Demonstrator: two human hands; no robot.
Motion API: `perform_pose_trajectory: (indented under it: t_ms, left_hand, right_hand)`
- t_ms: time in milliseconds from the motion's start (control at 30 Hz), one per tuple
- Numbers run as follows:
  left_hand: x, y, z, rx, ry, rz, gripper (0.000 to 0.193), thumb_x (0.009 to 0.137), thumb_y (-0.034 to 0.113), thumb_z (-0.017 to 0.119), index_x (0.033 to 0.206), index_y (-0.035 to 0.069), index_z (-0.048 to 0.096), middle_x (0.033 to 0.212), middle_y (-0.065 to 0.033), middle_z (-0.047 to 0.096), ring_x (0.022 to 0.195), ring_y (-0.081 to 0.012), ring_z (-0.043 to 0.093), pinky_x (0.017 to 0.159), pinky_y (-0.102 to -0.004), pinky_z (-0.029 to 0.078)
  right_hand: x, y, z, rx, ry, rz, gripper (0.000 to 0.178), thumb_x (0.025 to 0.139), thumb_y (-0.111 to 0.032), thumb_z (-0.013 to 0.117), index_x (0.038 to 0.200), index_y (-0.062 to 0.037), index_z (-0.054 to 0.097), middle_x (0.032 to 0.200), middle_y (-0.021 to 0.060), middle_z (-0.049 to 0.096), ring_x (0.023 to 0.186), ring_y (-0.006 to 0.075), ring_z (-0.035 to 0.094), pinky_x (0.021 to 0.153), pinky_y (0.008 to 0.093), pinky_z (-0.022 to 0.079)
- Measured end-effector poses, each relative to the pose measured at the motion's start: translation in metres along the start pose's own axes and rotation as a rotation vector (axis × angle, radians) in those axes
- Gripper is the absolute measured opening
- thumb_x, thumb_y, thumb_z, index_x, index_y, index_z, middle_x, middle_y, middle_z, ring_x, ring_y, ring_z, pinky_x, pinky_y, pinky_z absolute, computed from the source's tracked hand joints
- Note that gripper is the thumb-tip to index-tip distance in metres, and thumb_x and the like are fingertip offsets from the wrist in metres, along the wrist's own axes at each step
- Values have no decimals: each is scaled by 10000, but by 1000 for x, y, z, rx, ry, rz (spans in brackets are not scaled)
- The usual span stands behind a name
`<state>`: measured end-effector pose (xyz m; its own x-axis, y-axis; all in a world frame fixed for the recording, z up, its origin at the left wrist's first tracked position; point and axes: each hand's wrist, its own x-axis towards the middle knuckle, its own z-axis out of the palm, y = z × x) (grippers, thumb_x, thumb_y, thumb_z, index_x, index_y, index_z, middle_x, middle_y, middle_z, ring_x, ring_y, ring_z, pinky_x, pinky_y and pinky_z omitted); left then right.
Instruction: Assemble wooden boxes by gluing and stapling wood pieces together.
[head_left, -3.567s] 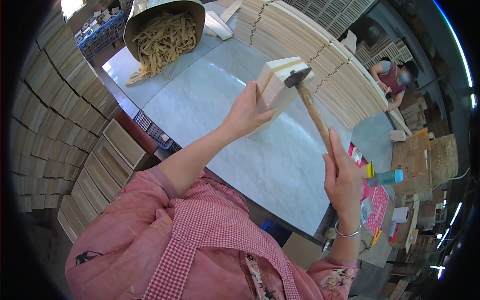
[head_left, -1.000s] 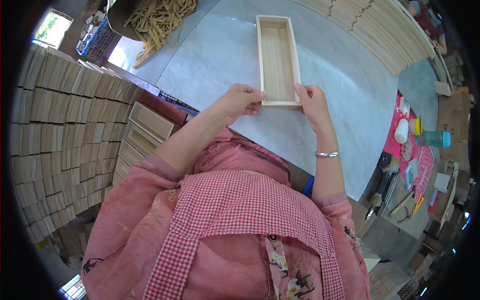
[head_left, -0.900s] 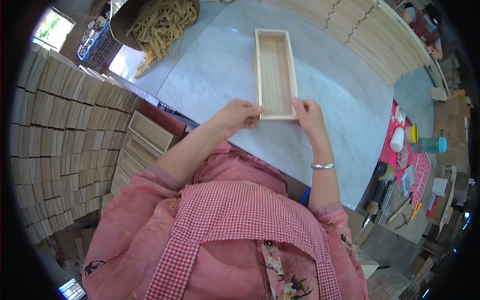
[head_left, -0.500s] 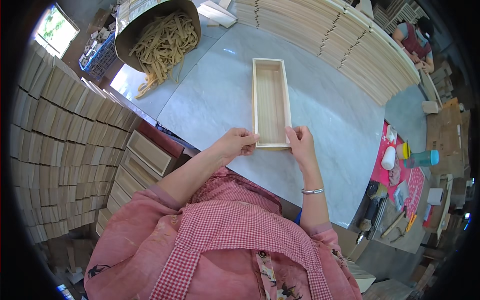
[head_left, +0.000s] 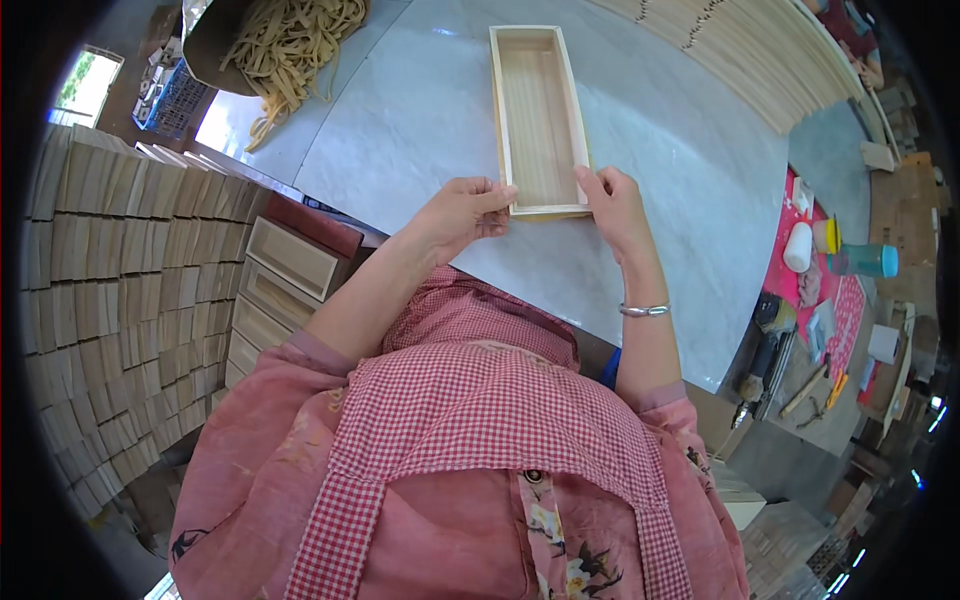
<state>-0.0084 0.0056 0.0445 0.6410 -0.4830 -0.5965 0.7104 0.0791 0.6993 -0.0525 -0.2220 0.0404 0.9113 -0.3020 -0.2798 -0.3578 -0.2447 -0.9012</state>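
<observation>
A long, shallow wooden box [head_left: 541, 115] lies open side up on the marbled table [head_left: 400, 130], its narrow end toward me. At its near left corner, my left hand [head_left: 458, 215] is closed, thumb on the rim and fingers curled against the outside. My right hand [head_left: 618, 208], with a silver bangle at the wrist, grips the near right corner in the same way. A thin yellowish edge shows along the box's outer left side and near end; I cannot tell whether it is a band.
A bag of tan flat bands [head_left: 290, 50] spills onto the table at the far left. Stacked wooden slats [head_left: 730, 50] line the far right edge. Left of me stand piled wood pieces [head_left: 110, 290] and more boxes [head_left: 290, 258]. A teal-lidded bottle [head_left: 865, 260] stands at right.
The whole scene sits higher in the picture, as my view has tilted. Both hands keep their grip on the box's near corners.
</observation>
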Motion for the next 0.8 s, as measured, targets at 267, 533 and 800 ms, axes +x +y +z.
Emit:
perform_pose_trajectory:
  t_ms: [267,533,800]
  left_hand:
    - [0,0,1,-1,0,18,159,980,148,663,937,3,614,813,-86,599,688,-142,577,686,-236,514]
    - [3,7,-11,73,-81,58,239,974,232,677,968,4,606,880,-101,643,717,-153,605,658,-247,513]
    - [69,96,-38,16,108,319,343,930,350,680,1019,19,684,918,-65,663,792,-132,603,687,-259,493]
  right_hand:
    - [0,5,2,81,5,-29,336,983,-265,630,753,-71,479,686,-21,445,628,85,401,547,235,386]
    - [-8,4,10,-128,147,-237,287,960,-208,638,1075,54,634,838,93,613,695,168,562,646,277,494]
    - [-1,-11,2,-405,55,-427,246,933,-74,606,1148,28,670,858,119,632,697,202,592,656,299,514]
